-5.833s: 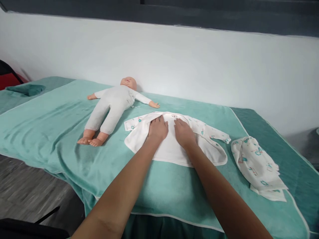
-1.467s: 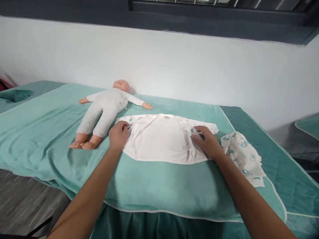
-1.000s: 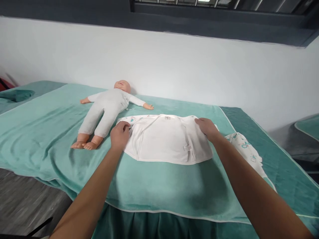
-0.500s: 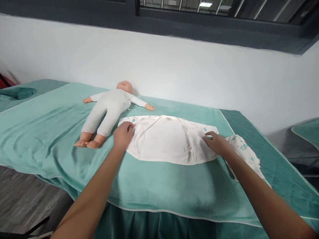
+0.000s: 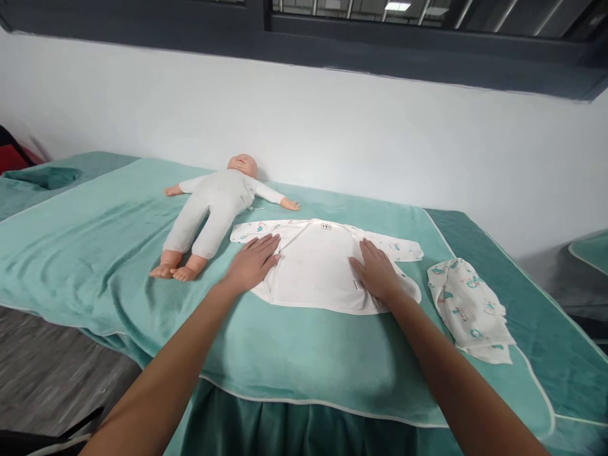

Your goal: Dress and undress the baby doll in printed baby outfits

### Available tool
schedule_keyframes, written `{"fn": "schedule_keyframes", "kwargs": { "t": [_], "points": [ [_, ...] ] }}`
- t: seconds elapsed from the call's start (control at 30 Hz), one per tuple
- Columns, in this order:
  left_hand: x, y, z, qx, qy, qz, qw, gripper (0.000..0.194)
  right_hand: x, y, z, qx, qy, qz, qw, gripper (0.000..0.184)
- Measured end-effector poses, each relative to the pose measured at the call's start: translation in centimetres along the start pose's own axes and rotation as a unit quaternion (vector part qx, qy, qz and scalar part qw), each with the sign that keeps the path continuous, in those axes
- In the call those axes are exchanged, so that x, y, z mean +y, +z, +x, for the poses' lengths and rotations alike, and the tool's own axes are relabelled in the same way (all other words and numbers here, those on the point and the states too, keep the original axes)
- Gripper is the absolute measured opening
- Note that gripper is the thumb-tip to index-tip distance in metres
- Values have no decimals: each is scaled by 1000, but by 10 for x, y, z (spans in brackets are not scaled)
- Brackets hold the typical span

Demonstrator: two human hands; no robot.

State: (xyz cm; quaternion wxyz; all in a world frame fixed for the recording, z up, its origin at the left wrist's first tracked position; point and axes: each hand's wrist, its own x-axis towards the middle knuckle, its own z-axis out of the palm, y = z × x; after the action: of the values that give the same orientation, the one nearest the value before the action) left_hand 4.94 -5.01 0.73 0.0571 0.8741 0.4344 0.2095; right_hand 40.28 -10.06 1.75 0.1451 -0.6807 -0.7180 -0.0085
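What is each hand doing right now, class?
Left hand: open, flat on the white baby shirt, holding nothing.
Right hand: open, flat on the shirt too, holding nothing.

"Where is the doll point(image 5: 213, 199) lying?"
"It's lying on the blanket point(image 5: 327, 361), left of the shirt point(image 5: 316, 272) and reaching farther back, its head point(image 5: 244, 165) resting near the wall point(image 5: 380, 145)."
"And what is lying to the right?"
"A second garment point(image 5: 470, 310) is lying just beside the shirt, at the blanket's right edge."
"What is resting on the shirt?"
"The left hand point(image 5: 255, 259) is resting on its left part, the right hand point(image 5: 377, 271) on its right."
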Motion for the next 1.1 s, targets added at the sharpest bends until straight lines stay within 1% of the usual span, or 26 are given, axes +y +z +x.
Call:
{"fn": "schedule_keyframes", "kwargs": {
  "t": [0.1, 0.2, 0.33, 0.47, 0.73, 0.9, 1.1],
  "points": [
    [1, -1, 0, -26, -9, 11, 1000, 57, 1, 4, -6, 13, -12, -15, 1000, 64],
    [3, -3, 1, -34, -7, 15, 999, 55, 1, 1, -13, -2, -47, -7, 999, 62],
    [6, -5, -2, -44, 14, 6, 999, 53, -4, -4, -21, -30, -75, -2, 997, 61],
    [13, -8, -9, -49, 43, -1, 998, 51, -11, -5, -32, -22, -96, 8, 995, 59],
    [22, -7, -23, -19, 59, 7, 998, 50, -28, -7, -59, -20, -95, 20, 995, 60],
    [24, -5, -28, -26, 39, 0, 999, 53, -36, -9, -72, -21, -91, 26, 995, 58],
    [28, -10, -41, -40, 31, -4, 999, 55, -43, -13, -97, -17, -98, 30, 995, 58]
  ]
}}
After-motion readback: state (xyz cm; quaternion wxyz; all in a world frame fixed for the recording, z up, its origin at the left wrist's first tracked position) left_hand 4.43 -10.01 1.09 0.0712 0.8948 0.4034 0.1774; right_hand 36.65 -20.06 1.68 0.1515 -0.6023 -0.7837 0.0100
